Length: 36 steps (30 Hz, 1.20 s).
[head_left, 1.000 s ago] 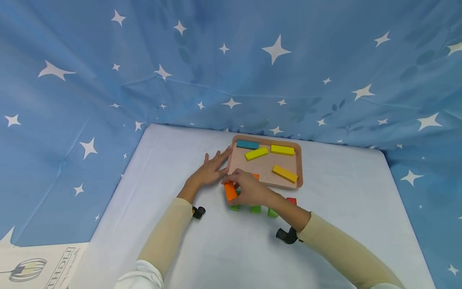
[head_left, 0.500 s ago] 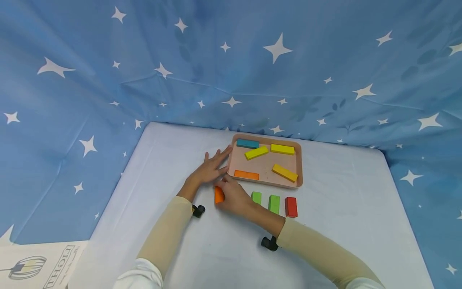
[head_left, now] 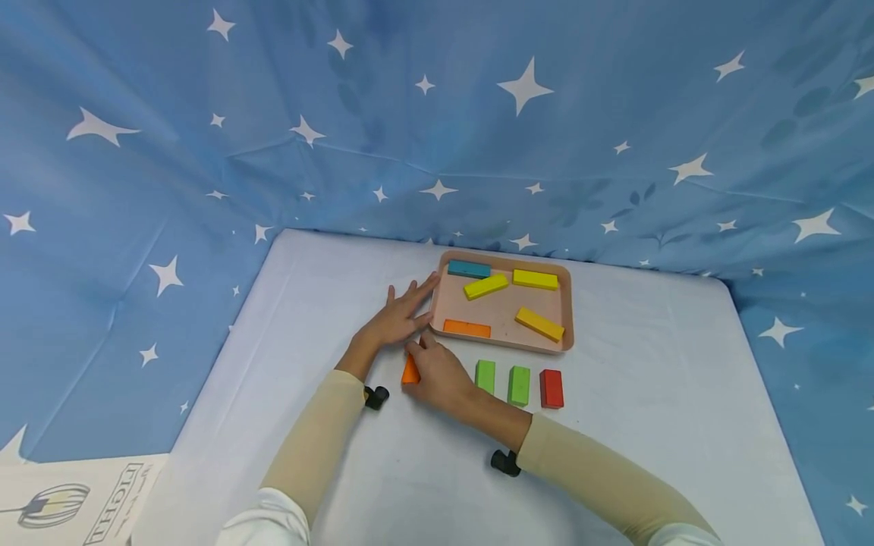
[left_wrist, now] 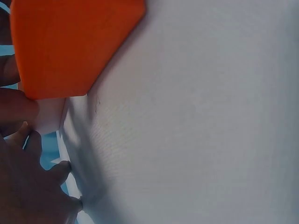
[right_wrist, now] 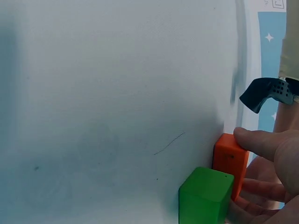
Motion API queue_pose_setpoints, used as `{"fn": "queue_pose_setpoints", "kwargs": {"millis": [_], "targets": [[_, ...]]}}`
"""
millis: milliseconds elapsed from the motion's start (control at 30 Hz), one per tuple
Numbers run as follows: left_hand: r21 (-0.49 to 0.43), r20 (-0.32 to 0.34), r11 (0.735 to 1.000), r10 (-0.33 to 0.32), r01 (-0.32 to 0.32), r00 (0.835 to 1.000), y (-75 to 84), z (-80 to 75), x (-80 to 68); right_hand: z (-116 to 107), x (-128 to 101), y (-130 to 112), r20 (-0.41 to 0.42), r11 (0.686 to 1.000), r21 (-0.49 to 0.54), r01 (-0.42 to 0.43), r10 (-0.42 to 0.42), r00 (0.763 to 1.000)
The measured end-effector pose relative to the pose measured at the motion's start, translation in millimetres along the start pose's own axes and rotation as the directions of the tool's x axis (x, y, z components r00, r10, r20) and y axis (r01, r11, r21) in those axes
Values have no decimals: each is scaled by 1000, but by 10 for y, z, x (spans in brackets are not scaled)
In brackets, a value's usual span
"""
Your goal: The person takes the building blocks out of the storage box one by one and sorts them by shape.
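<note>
My right hand [head_left: 423, 361] grips an orange block [head_left: 410, 371] that stands on the white table, left of a row of two green blocks [head_left: 485, 375] and one red block [head_left: 551, 388]. In the right wrist view my thumb [right_wrist: 261, 142] lies on the orange block [right_wrist: 229, 161], with a green block [right_wrist: 205, 196] beside it. My left hand [head_left: 401, 312] lies flat on the table, its fingertips at the left rim of the pink tray [head_left: 507, 309]. The left wrist view shows the orange block [left_wrist: 70, 42] close up.
The tray holds a blue block [head_left: 469, 268], a lime block [head_left: 485, 286], two yellow blocks [head_left: 535, 279] and a flat orange block [head_left: 467, 328]. Star-patterned blue cloth [head_left: 478, 114] walls the table behind and at the sides. A printed sheet [head_left: 68, 500] lies at lower left.
My right hand has carried the orange block left and down from in front of the tray to the table beside the row, uncovering the green and red blocks. The left hand has stayed put.
</note>
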<state>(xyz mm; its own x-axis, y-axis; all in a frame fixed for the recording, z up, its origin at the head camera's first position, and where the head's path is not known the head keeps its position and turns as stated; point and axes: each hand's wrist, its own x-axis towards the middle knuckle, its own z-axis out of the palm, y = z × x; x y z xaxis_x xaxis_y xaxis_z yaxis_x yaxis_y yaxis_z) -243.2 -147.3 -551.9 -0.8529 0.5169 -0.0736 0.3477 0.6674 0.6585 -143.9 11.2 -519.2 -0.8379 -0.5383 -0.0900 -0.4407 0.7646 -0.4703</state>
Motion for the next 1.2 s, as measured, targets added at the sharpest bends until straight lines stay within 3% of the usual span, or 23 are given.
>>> {"fn": "queue_pose_setpoints", "kwargs": {"millis": [867, 1067, 1200], "targets": [[-3, -4, 1000, -11, 11, 1000, 35, 13, 8, -36, -52, 1, 7, 996, -85, 23, -23, 1000], [-10, -8, 1000, -21, 21, 1000, 53, 10, -3, -192, -100, 73, -87, 994, -80, 72, -79, 993], [6, -13, 1000, -21, 21, 1000, 53, 19, -3, -404, -116, 228, -181, 997, -40, 59, -65, 981]]}}
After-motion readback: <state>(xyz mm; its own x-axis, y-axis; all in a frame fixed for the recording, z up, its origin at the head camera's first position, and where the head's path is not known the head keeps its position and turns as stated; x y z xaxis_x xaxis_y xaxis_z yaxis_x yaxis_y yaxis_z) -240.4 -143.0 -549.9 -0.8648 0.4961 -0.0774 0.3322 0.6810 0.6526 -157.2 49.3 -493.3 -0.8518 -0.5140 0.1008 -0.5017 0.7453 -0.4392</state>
